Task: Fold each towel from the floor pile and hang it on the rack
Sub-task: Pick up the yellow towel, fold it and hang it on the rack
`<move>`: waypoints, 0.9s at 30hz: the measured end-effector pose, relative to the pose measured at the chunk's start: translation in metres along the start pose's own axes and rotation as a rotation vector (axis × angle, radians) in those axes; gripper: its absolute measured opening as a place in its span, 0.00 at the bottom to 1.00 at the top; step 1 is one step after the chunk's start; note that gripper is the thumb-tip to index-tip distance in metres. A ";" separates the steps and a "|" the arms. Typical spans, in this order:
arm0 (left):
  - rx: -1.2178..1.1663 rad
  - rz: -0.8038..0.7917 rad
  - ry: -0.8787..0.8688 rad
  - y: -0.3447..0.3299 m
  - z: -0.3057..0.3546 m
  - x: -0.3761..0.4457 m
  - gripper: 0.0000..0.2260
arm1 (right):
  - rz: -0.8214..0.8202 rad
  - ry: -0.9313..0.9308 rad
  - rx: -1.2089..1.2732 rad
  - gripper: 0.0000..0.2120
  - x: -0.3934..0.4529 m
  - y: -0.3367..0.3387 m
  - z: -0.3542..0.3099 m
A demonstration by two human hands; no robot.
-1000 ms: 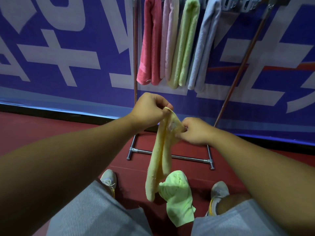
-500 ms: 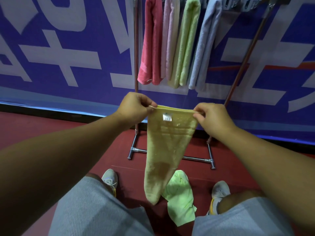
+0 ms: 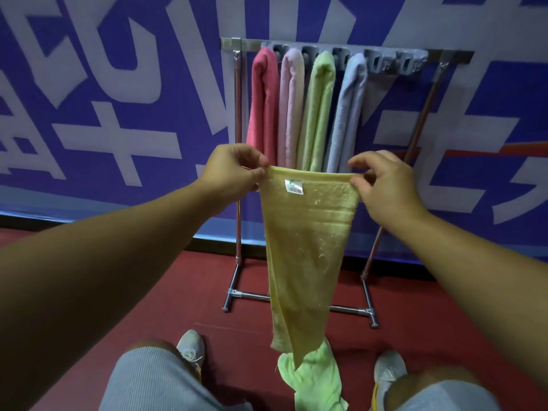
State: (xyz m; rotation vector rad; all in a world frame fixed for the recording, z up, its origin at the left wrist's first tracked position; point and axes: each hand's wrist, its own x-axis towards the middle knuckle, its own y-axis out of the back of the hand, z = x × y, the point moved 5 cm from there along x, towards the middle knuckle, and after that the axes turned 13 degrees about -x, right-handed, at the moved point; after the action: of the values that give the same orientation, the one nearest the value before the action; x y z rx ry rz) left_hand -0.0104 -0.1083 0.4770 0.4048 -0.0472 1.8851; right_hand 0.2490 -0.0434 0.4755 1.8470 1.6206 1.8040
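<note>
Yellow towel (image 3: 307,250) hangs lengthwise between my hands, left hand (image 3: 234,170) and right hand (image 3: 382,185) each pinching a top corner, spread apart; towel rack (image 3: 444,56) stands straight beyond, free hooks nearer my right.

green floor towel (image 3: 314,381) cut off at bottom edge, label (image 3: 294,186) print too small, hanging towels' lower ends hidden

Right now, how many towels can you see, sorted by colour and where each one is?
Red towel, on rack: 1
Pink towel, on rack: 1
Green towel on rack: 1
Blue towel, on rack: 1
Yellow towel, held by left hand and right hand: 1
Green towel on floor: 1
Total: 6
</note>
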 end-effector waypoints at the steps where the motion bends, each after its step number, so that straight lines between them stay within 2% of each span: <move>1: 0.043 -0.010 -0.031 0.001 0.003 0.002 0.07 | -0.044 -0.004 -0.008 0.11 0.001 0.000 -0.001; 6: 0.281 -0.073 -0.128 -0.003 0.014 0.005 0.17 | -0.224 0.048 -0.051 0.15 0.004 0.002 -0.002; 9: 0.474 -0.119 -0.192 -0.011 0.025 0.002 0.15 | -0.254 0.080 -0.069 0.16 0.008 0.009 -0.005; 12: 0.558 -0.117 -0.222 -0.016 0.034 0.000 0.14 | -0.301 0.052 -0.063 0.20 0.011 0.014 -0.005; 16: 0.537 -0.106 -0.178 -0.020 0.035 0.003 0.12 | -0.374 0.048 -0.059 0.22 0.008 0.014 -0.008; 22: 0.481 -0.089 -0.108 -0.024 0.036 0.000 0.11 | -0.361 0.193 -0.062 0.11 0.002 0.022 -0.027; 25: 0.351 -0.091 -0.080 -0.031 0.037 -0.001 0.11 | -0.319 0.304 -0.057 0.07 0.001 0.024 -0.045; 27: 0.246 -0.100 -0.049 -0.037 0.039 -0.004 0.10 | -0.315 0.314 -0.046 0.07 0.002 0.025 -0.055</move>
State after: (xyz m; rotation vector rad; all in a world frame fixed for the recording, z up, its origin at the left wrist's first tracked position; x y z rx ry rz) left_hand 0.0344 -0.1078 0.5064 0.6106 0.1710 1.7873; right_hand 0.2205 -0.0839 0.5105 1.2466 1.8252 2.0339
